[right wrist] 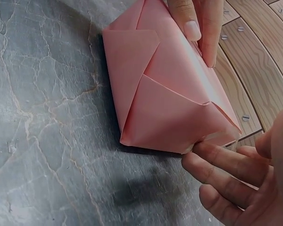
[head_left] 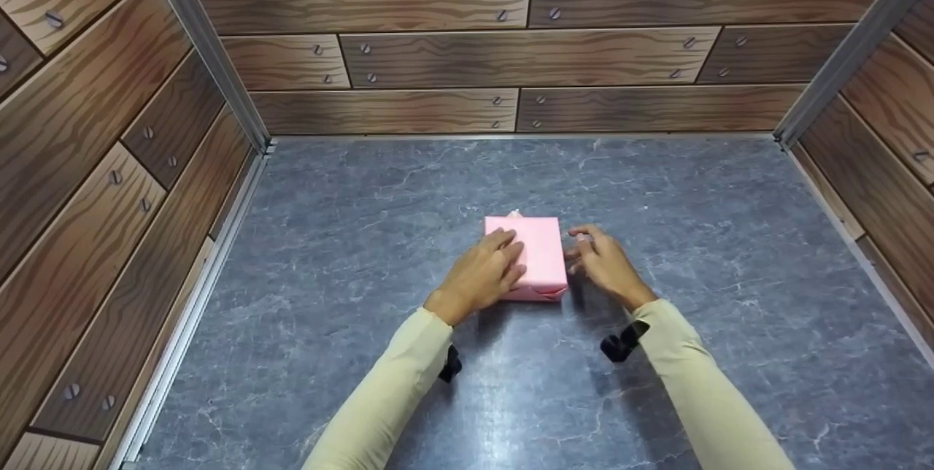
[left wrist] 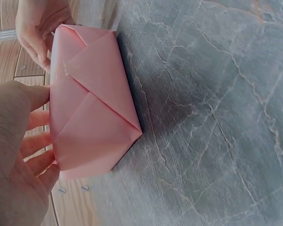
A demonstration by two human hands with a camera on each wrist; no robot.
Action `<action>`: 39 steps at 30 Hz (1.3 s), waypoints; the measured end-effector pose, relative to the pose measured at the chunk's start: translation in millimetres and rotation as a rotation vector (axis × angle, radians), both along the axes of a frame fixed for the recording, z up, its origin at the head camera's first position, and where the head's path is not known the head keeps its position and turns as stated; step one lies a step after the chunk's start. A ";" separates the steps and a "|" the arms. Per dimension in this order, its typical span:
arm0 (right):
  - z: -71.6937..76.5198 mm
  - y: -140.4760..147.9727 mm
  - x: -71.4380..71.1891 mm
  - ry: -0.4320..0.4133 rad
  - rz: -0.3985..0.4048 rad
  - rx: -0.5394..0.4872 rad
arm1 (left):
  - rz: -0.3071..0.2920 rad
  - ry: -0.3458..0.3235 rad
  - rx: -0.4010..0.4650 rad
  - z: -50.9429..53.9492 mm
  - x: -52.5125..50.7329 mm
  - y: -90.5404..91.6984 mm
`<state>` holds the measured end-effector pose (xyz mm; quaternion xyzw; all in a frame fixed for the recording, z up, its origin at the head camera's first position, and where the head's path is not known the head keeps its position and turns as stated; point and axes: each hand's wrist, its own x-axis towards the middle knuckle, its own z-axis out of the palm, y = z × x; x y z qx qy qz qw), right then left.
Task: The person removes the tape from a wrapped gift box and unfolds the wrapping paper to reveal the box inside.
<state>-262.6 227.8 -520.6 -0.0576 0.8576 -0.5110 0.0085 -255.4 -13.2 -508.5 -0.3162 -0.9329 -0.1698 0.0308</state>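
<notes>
A box wrapped in glossy pink paper (head_left: pixel 540 251) lies on the grey surface. Folded, overlapping flaps of the wrapping (left wrist: pixel 96 99) show on its near side in both wrist views. My left hand (head_left: pixel 478 273) rests on the left part of its top, fingers spread and fairly straight. Beside the right end is my right hand (head_left: pixel 606 262), its fingers loosely bent. In the right wrist view its fingertips (right wrist: pixel 191 162) touch the box's lower corner, while the thumb stands apart. A small pale bit shows by that hand's fingers; what it is I cannot tell.
The dark grey, marble-patterned surface (head_left: pixel 350 251) spreads out around the box. Wood-patterned panels (head_left: pixel 438 58) wall the back and both sides, with metal edging (head_left: pixel 219 47) at the corners. A small pale scrap (head_left: pixel 516 213) pokes out behind the box.
</notes>
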 end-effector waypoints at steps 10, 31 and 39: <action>5.5 9.6 1.1 -0.002 -0.016 0.052 | -0.015 0.006 -0.012 -0.6 -0.8 -0.7; 6.3 10.8 10.9 0.037 0.139 0.145 | 0.002 0.123 -0.008 -3.2 0.4 4.6; 9.8 19.3 10.6 0.031 0.102 0.169 | 0.007 0.168 -0.057 -1.8 1.2 4.5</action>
